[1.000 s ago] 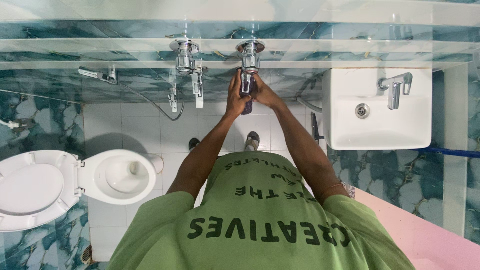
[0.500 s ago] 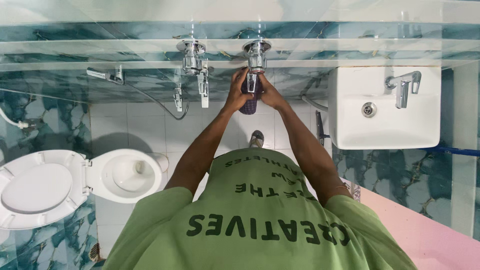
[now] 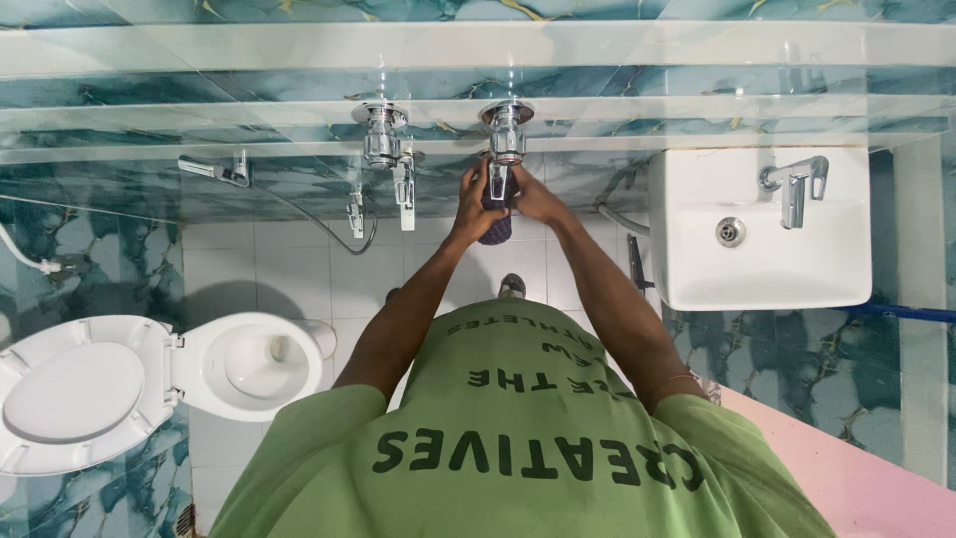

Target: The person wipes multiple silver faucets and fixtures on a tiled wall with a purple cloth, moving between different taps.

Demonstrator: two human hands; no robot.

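A chrome wall tap [image 3: 506, 122] juts from the teal marble wall. Both arms reach up to its spout. My left hand [image 3: 472, 204] and my right hand [image 3: 539, 197] close around a dark purple cloth [image 3: 495, 231] from either side and press it against the spout. The cloth's lower end hangs below my fingers. A second chrome tap [image 3: 382, 137] with a lever handle sits just left of my left hand, untouched.
A white wall basin [image 3: 767, 269] with its own chrome tap [image 3: 793, 185] hangs to the right. A white toilet [image 3: 239, 367] with its lid raised stands at lower left. A hand spray [image 3: 213, 169] and its hose hang on the wall. A pink surface [image 3: 856, 483] lies at lower right.
Both hands stay wrapped around the cloth at the tap spout and shift slightly along it. The view has drifted a little, and the taps sit lower in the frame.
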